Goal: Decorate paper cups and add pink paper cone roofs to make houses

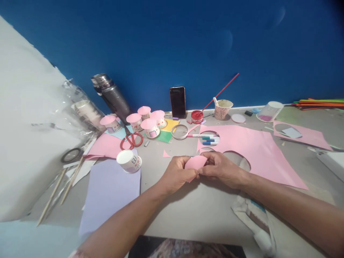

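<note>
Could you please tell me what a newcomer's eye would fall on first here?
Probably the pink paper at the centre, held between the left hand and the right hand. Next might come the five pink-topped cups clustered beyond the hands, to the left. The deep blue wall across the back also stands out.

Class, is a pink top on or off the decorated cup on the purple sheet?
Off: that cup shows a bare white end, while the five cups behind wear pink tops.

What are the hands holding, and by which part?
A small pink paper, pinched by its edges: left hand at the left, right hand at the right.
</note>
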{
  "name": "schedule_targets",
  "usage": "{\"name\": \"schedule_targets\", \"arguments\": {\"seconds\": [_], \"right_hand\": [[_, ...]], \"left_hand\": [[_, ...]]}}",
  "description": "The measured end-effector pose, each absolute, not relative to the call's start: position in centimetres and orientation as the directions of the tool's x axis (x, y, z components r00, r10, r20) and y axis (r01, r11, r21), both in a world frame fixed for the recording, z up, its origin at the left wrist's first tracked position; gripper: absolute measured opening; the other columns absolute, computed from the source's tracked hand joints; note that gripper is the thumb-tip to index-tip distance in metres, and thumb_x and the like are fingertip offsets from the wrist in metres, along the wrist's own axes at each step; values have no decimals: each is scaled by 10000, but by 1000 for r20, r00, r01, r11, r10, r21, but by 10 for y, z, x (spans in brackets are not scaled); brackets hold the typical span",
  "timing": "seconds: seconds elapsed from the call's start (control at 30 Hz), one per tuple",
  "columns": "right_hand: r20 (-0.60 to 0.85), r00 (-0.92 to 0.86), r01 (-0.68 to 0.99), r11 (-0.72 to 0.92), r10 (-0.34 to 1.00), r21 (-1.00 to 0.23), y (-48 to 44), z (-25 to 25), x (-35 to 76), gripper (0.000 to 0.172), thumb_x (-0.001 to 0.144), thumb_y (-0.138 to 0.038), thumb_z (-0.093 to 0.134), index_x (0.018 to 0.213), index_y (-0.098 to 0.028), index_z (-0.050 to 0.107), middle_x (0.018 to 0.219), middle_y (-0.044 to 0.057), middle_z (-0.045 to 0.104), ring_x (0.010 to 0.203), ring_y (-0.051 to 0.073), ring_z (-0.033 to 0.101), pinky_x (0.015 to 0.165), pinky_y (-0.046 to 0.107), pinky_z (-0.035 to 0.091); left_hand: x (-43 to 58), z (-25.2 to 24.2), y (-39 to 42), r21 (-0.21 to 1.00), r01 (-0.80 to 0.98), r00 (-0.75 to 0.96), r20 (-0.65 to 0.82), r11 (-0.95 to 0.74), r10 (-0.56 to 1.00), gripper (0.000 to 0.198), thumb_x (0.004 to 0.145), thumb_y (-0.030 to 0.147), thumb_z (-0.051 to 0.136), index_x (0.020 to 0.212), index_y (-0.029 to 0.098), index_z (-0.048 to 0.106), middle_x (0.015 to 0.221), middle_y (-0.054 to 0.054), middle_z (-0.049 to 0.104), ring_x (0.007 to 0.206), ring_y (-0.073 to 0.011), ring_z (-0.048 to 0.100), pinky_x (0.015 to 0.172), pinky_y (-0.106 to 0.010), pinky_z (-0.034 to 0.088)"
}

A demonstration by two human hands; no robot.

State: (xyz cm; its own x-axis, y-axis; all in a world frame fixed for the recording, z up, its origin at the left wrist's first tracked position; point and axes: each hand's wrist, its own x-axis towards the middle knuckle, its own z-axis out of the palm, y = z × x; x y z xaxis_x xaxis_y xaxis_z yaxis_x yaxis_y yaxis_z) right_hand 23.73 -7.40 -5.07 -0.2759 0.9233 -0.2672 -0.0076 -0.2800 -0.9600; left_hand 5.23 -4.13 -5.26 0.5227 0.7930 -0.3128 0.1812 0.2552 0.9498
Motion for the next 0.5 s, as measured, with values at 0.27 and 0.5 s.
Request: {"name": "schedule_targets", "arguments": {"seconds": [0.27, 0.5], "right_hand": [[-289, -308, -81, -327, 907, -941, -73, -56, 239, 216, 641, -253, 752, 795, -173, 622, 621, -28, 644, 510, 78, 470, 481, 225, 305], [-271, -293, -60, -301, 917, -952, -74, -49, 238, 225, 629, -230, 743, 791, -196, 590, 642, -32, 662, 525, 83, 482, 489, 222, 305]], "left_hand": [[54, -51, -42, 940, 206, 523, -341, 272, 781, 101, 528, 218, 616, 600, 153, 647, 587, -21, 593, 568, -121, 463, 551, -283, 302], [53, -53, -42, 942, 155, 529, -334, 298, 780, 93, 549, 205, 636, 615, 150, 671, 621, -49, 643, 603, -146, 528, 575, -285, 333]]}}
